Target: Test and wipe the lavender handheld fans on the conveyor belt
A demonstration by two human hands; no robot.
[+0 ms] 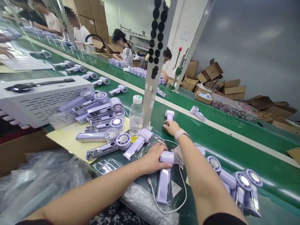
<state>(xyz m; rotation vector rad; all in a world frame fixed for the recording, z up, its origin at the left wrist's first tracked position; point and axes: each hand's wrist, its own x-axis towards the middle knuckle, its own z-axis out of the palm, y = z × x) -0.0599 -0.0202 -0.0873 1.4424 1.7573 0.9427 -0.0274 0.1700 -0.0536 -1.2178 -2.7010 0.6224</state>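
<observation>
My left hand (pixel 154 158) is curled round the head of a lilac handheld fan (pixel 163 184), whose handle points toward me on the bench. Farther off, on the green conveyor belt, my right hand (pixel 172 127) has its fingers closed about the handle of another lilac fan (pixel 170 115); the hand partly hides that handle. A white charging cable (pixel 185 195) loops around the fan under my left hand. Just left of that hand lies one more handheld fan (pixel 138 143). Several more fans (pixel 100 150) are heaped on yellow paper at the left.
A water bottle (pixel 136 117) stands by a metal post (pixel 153 78). To the left is a white vented box (pixel 53 100); several fans (pixel 243 181) lie at the right. Bubble wrap (pixel 145 203) covers the near edge. Co-workers (pixel 126 53) sit across the belt (pixel 225 140).
</observation>
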